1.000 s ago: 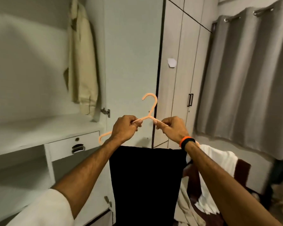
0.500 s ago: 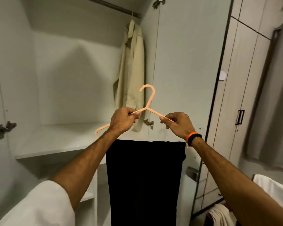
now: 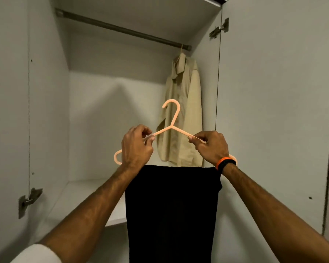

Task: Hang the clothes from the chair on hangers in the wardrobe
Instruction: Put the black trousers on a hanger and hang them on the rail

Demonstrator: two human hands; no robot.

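Observation:
I hold an orange plastic hanger in front of the open wardrobe, hook pointing up. My left hand pinches its left arm and my right hand pinches its right arm. Black trousers hang folded over the hanger's bottom bar, which is hidden behind them. The dark rail runs across the top of the wardrobe, well above the hook. A beige shirt hangs on the rail at its right end, behind the hanger.
The wardrobe's white shelf lies below and behind my left arm. Open doors stand at the left and right, each with metal hinges. The rail left of the beige shirt is bare.
The view has swung left and up from the chair and curtain to the wardrobe interior. Both hands keep their hold on the hanger with the trousers and have lifted it toward the rail.

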